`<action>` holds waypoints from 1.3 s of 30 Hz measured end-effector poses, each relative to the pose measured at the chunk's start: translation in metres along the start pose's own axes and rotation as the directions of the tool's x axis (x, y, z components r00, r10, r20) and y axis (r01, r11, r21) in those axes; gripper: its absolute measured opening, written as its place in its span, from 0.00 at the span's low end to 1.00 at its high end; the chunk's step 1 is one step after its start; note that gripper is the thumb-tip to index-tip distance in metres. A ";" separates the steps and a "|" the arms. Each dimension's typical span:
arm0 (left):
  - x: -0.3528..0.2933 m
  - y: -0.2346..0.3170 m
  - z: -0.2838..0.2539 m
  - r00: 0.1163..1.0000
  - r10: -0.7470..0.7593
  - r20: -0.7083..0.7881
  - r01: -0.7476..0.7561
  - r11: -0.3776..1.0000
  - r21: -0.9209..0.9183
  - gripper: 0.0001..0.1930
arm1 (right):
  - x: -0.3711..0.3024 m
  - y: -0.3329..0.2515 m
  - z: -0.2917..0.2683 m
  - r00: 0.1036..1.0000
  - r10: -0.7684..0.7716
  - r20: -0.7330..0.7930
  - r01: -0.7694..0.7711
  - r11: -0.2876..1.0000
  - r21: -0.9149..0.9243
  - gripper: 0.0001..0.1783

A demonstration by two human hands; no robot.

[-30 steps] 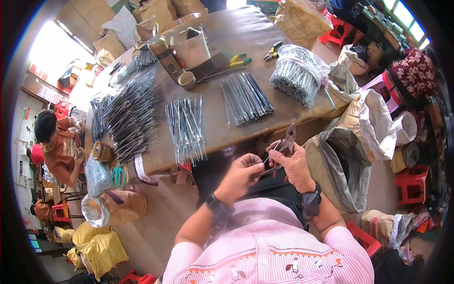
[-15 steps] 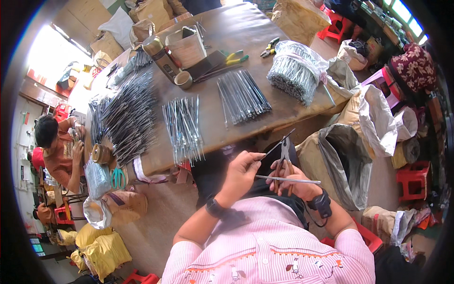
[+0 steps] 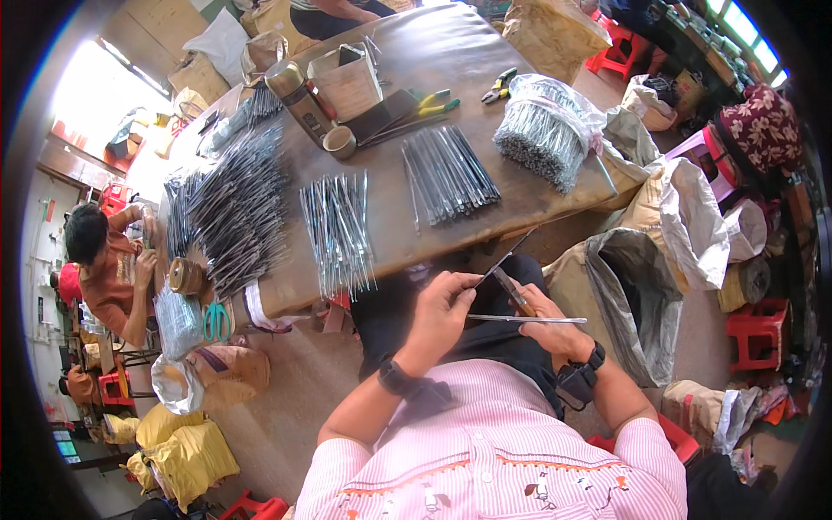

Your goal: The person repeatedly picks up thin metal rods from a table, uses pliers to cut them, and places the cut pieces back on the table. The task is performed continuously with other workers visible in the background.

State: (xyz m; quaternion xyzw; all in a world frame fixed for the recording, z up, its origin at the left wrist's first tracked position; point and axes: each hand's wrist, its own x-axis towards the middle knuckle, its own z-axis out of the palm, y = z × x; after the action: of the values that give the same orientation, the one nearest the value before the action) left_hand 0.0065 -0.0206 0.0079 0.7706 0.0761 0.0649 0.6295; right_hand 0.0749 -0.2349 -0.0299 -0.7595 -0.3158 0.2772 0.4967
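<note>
My left hand (image 3: 440, 314) pinches a thin dark metal rod (image 3: 513, 250) that slants up and away toward the table edge. My right hand (image 3: 556, 328) is wrapped round the brown-handled pliers (image 3: 518, 296), whose jaws meet the dark rod just beyond my left fingertips. A brighter silver rod (image 3: 496, 318) lies crosswise between the hands, passing by my right fingers; which hand supports it is unclear. Beyond my hands, a loose row of silver rods (image 3: 336, 230) and a second row of darker rods (image 3: 449, 173) lie on the table (image 3: 390, 243).
A big heap of dark rods (image 3: 238, 204) covers the table's left part. A plastic-wrapped rod bundle (image 3: 544, 130), yellow-handled pliers (image 3: 500, 85), a thermos (image 3: 297, 97) and a cup (image 3: 340, 142) stand beyond. An open sack (image 3: 633, 303) is at my right. A co-worker (image 3: 113, 269) sits left.
The pliers have swung left from pointing upward, their spread handles have come together, and their jaws have reached the dark rod. A person's arm has appeared at the table's far end.
</note>
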 end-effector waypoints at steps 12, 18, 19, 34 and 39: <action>0.001 -0.007 -0.002 0.994 -0.093 0.058 0.097 0.993 -0.064 0.11 | 0.005 -0.009 0.003 0.974 -0.146 -0.171 0.118 0.980 -0.161 0.23; -0.007 0.017 -0.018 0.997 0.079 0.006 -0.077 0.956 0.282 0.11 | 0.007 -0.018 0.004 0.992 0.023 -0.120 -0.039 0.990 -0.136 0.21; -0.010 0.020 -0.021 0.997 0.078 -0.001 -0.073 0.944 0.322 0.12 | 0.009 -0.019 0.005 0.992 0.052 -0.112 -0.065 0.990 -0.121 0.22; 0.044 -0.067 -0.153 0.806 0.133 -0.576 0.338 0.696 0.634 0.13 | 0.013 0.005 0.016 0.984 0.174 -0.047 -0.151 0.938 0.312 0.32; 0.054 -0.063 -0.123 0.824 0.281 -0.493 0.259 0.587 0.767 0.16 | 0.007 -0.003 0.014 0.968 0.242 -0.070 -0.184 0.871 0.456 0.31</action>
State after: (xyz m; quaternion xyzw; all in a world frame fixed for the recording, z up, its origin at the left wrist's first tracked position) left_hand 0.0331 0.1210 -0.0291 0.9144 0.2754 0.2527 0.1552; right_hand 0.0682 -0.2205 -0.0333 -0.6712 -0.1264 0.3471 0.6426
